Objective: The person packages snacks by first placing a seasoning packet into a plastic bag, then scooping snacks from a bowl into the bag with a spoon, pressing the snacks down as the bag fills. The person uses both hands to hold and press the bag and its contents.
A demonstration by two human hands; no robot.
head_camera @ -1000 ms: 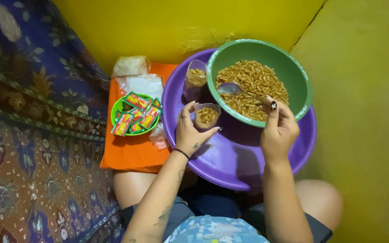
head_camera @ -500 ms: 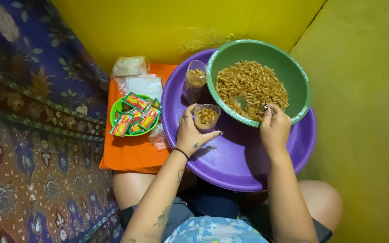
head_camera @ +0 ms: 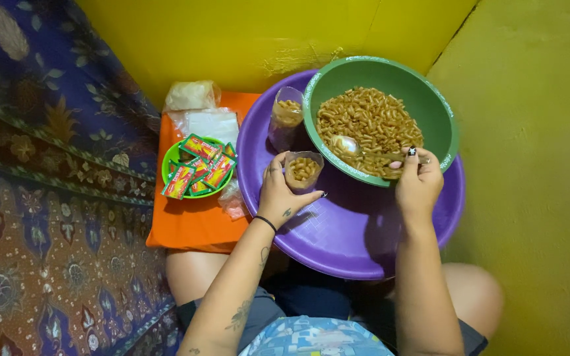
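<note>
The spoon has dipped back into the snack-filled green bowl on the purple basin, gripped by the right hand. The left hand clasps a part-filled small cup beside the bowl's rim; scooping seems underway, needing a steady lift across.

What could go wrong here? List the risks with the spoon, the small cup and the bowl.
1. The left hand holds a small clear cup with a narrow mouth, so snacks tipped from the spoon in the right hand may miss and land in the purple basin.
2. The green bowl sits tilted on the basin rim; pressing with the spoon might shift it.
3. A filled cup stands close beside the bowl and might get knocked over.
</note>
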